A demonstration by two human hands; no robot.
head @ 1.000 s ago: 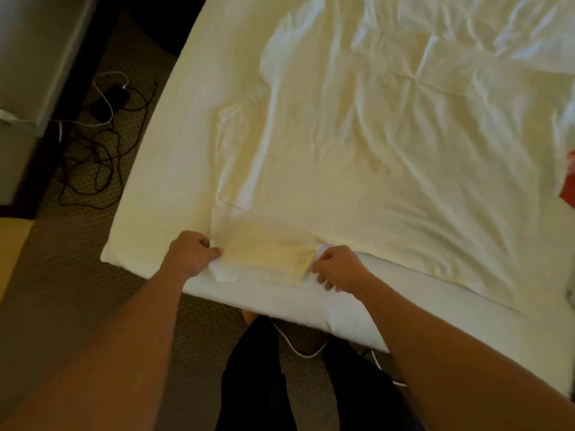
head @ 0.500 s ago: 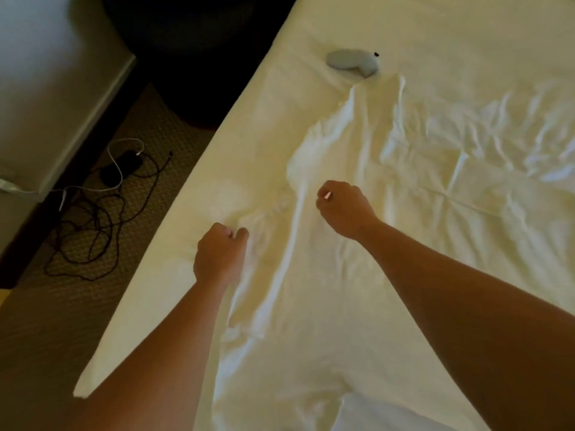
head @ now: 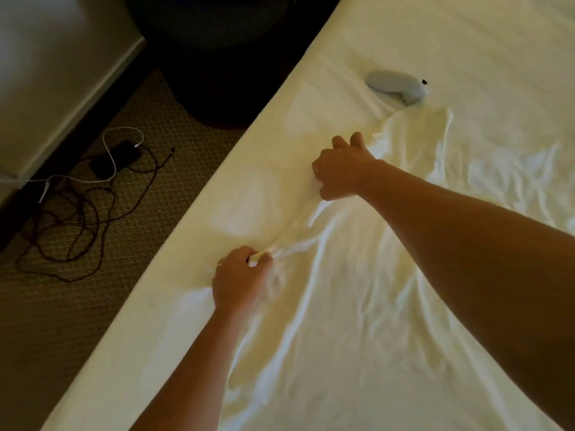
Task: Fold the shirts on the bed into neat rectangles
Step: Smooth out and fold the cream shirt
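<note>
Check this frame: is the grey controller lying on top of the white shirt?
No, the grey controller lies on the bed sheet just beyond the white shirt.

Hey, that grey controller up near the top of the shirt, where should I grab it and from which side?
Probably grip the controller across its narrower grip, the end that curves down toward the shirt, coming from above. It lies flat on the bed, so only the top and sides are free. Both hands are busy: the left hand and right hand each hold shirt fabric.
</note>
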